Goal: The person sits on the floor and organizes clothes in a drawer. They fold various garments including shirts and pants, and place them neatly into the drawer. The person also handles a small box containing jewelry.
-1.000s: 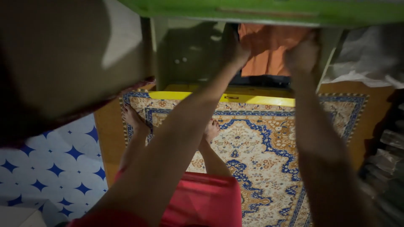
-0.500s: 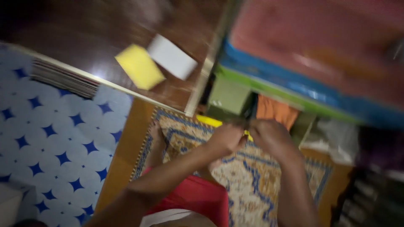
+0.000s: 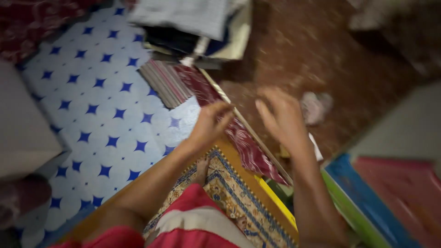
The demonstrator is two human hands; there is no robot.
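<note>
Left hand (image 3: 212,120) and right hand (image 3: 281,117) — empty (blurred); above dark-red cloth (image 3: 239,135).

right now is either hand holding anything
No, the left hand and the right hand both hang in the air with loose, empty fingers above the dark red patterned cloth.

I see my left hand (image 3: 212,123) raised near the frame's centre, fingers loosely curled and holding nothing, its forearm running down toward seven o'clock. At three o'clock from it, a short gap away, my right hand (image 3: 281,117) hangs with fingers spread and bent, also empty. Directly beneath both, a dark red patterned cloth (image 3: 239,133) lies draped flat, stretching from eleven o'clock toward five o'clock; motion blur softens every edge
</note>
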